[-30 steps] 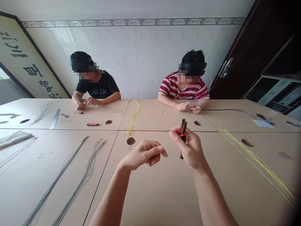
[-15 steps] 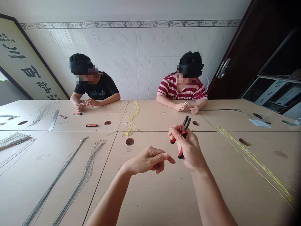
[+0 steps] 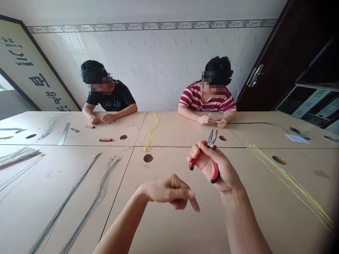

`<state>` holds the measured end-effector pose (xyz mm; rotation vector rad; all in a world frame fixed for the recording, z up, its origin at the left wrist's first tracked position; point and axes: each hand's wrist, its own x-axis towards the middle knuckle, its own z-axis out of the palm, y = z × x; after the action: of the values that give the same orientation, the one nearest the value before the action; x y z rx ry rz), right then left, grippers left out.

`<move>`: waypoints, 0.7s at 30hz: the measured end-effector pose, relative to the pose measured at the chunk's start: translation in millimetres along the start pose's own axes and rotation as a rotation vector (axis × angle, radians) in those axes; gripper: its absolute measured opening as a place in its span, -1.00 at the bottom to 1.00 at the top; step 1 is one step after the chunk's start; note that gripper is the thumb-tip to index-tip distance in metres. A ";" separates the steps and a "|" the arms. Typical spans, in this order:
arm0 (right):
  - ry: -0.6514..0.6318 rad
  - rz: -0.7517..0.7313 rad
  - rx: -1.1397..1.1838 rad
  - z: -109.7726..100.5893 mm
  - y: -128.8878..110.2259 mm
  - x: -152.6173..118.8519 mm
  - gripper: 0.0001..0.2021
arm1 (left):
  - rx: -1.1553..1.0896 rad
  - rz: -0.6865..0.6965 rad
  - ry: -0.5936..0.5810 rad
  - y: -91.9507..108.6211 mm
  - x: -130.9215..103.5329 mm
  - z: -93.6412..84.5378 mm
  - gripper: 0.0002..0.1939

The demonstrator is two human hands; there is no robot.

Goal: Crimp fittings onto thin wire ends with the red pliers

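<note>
In my right hand (image 3: 225,165) is a pair of pliers (image 3: 212,139) with red and black handles. Its jaws point away from me and stand slightly apart, and the handles are spread across my palm. To its left and a little nearer me, my left hand (image 3: 169,193) hovers over the table, back of the hand up. The thumb presses against the curled fingers and the index finger points down to the right. Anything between those fingertips is too small or hidden to make out.
Bundles of grey-green cords (image 3: 71,197) lie at left, yellow cords (image 3: 291,180) at right and another yellow bundle (image 3: 151,132) at far centre. A steel ruler (image 3: 64,134) and a red-black marker-like item (image 3: 106,140) lie far left. Two people sit opposite. The table (image 3: 164,229) has round holes.
My left hand has moved down, towards me. The pliers have turned in my right hand, with handles and jaws now wider apart. The view has shifted slightly.
</note>
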<state>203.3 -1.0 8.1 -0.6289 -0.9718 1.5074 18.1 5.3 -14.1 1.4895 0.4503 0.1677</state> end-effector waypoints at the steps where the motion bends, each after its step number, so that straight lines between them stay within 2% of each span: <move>1: 0.016 0.022 0.032 -1.0 1.0 2.2 -0.81 | -0.070 -0.001 -0.091 2.1 -2.1 4.6 -0.55; 4: 0.021 0.097 0.135 -2.5 4.9 7.9 -0.84 | -0.249 0.009 -0.305 7.9 -9.4 18.0 -0.46; 5: 0.008 0.117 0.167 -2.1 6.4 9.0 -0.85 | -0.296 0.040 -0.324 9.3 -12.0 21.0 -0.43; 6: -0.008 0.134 0.193 -1.0 7.8 9.6 -0.85 | -0.338 0.098 -0.293 10.5 -14.7 22.8 -0.39; 8: -0.020 0.147 0.228 2.4 10.5 9.7 -0.84 | -0.400 0.263 -0.096 13.6 -20.1 22.4 -0.30; 11: -0.020 0.140 0.205 8.0 14.2 7.7 -0.81 | -0.448 0.534 0.454 23.6 -27.6 12.4 -0.27; 13: -0.021 0.102 0.127 10.5 16.7 5.6 -0.81 | -0.484 0.708 0.821 32.4 -31.2 2.2 -0.39; 14: -0.022 0.077 0.072 11.5 17.9 4.5 -0.82 | -0.494 0.784 0.945 36.2 -32.3 -3.3 -0.47; 15: -0.020 0.052 0.011 12.5 18.8 3.2 -0.82 | -0.499 0.845 1.014 38.8 -32.8 -9.0 -0.54; 17: -0.018 0.011 -0.121 14.9 19.2 0.1 -0.81 | -0.511 0.930 1.048 39.5 -32.0 -20.4 -0.65; 21: -0.066 0.004 -0.345 21.7 13.1 -9.3 -0.78 | -0.567 0.994 1.136 26.5 -22.2 -39.3 -0.70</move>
<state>180.0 -14.7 6.8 -0.8282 -1.2968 1.3812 -12.9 35.4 15.4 0.8051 0.4390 1.8200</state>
